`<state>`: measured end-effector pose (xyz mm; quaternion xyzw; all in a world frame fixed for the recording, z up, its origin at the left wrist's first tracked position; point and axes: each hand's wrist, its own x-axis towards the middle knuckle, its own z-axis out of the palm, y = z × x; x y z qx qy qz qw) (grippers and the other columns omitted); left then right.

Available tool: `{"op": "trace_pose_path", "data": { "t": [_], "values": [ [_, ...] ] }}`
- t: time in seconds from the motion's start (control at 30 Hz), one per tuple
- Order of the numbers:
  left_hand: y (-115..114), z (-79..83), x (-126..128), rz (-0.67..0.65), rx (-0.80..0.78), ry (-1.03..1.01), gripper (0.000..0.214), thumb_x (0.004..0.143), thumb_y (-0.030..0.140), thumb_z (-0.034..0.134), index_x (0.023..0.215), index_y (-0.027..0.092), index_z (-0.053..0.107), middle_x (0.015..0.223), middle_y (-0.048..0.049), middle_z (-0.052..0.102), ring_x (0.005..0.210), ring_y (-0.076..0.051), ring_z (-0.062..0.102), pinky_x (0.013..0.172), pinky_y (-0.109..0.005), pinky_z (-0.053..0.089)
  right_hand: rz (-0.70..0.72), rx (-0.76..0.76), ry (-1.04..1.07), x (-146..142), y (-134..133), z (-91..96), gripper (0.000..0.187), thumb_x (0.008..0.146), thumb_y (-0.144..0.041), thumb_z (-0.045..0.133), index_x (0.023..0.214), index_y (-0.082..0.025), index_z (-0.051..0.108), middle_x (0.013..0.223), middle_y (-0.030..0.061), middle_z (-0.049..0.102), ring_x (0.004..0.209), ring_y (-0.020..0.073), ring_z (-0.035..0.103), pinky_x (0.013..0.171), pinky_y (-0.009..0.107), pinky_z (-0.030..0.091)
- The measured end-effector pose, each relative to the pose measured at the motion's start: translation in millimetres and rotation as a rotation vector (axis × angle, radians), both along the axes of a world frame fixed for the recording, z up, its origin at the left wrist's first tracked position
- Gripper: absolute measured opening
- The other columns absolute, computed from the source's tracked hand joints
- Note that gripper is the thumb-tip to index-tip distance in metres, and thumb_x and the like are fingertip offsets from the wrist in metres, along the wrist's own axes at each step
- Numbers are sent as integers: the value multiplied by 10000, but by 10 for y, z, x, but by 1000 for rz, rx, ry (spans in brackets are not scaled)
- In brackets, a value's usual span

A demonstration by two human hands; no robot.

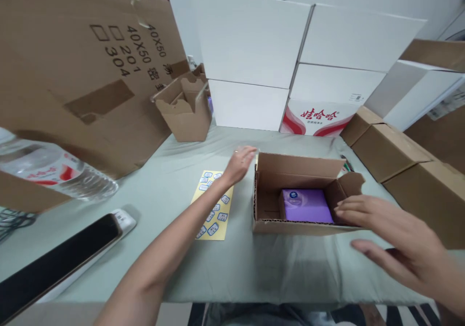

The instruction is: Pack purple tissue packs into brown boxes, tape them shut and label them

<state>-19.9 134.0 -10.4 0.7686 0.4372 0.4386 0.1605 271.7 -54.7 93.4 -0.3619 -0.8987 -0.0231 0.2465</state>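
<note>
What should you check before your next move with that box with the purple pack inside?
1. Purple pack lies inside the box: ok.
2. Box top is open, with the back flap standing up: ok.
3. Box sits flat on the table: ok.
4. Left hand touches the back flap's corner: cannot tell; it is right beside it.
5. Right hand is empty and open at the box's right front corner: ok.
6. Sticker sheet lies flat to the left of the box, apart from it: ok.
</note>
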Motion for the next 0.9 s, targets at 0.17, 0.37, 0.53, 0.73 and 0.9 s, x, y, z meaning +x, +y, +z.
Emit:
{"op": "trace_pose_path", "data": {
  "t": [0.17, 0.37, 0.53, 0.73, 0.9],
  "values": [
    [-902, 493, -244, 6, 75, -306, 396, 1017, 363, 299, 1075, 223, 665, 1137, -70, 693, 1135, -239, 620, 1027, -461, 481, -269, 24, 514, 269, -75, -169, 258, 902, -157, 560, 1083, -283, 692, 1083, 68, 697, 1043, 256, 652, 914, 402, 522],
    [-1592, 593, 7, -188, 259, 165, 447, 802, 314, 662, 1244, 348, 602, 1040, -28, 753, 1037, -300, 681, 1132, -598, 334, -491, -305, 1159, 450, 114, -1047, 429, 865, -370, 651, 1272, -263, 566, 1269, 95, 623, 1168, 257, 602, 989, 445, 490],
    [-1440, 457, 8, -52, 252, 205, 215, 729, 121, 570, 846, 292, 626, 746, 8, 687, 899, -261, 680, 994, -519, 474, -410, -580, 1111, 235, 99, -1557, 501, 828, -454, 672, 1271, -245, 566, 1332, 114, 610, 1243, 279, 566, 1013, 452, 488],
    [-1281, 325, -277, 69, 105, -9, 129, 676, 129, 591, 728, 241, 555, 731, 3, 637, 780, -226, 674, 696, -345, 514, -313, -720, 1088, -64, -53, -1622, 533, 858, -437, 659, 1345, -273, 516, 1390, 107, 558, 1293, 271, 520, 993, 423, 510],
    [-1319, 262, -279, 139, 94, 10, 156, 649, 120, 588, 751, 237, 572, 757, 5, 660, 742, -211, 662, 703, -337, 509, -280, -713, 1092, -85, -107, -1570, 508, 891, -439, 607, 1365, -285, 507, 1445, 105, 478, 1329, 270, 467, 1006, 424, 506]
  ]
}}
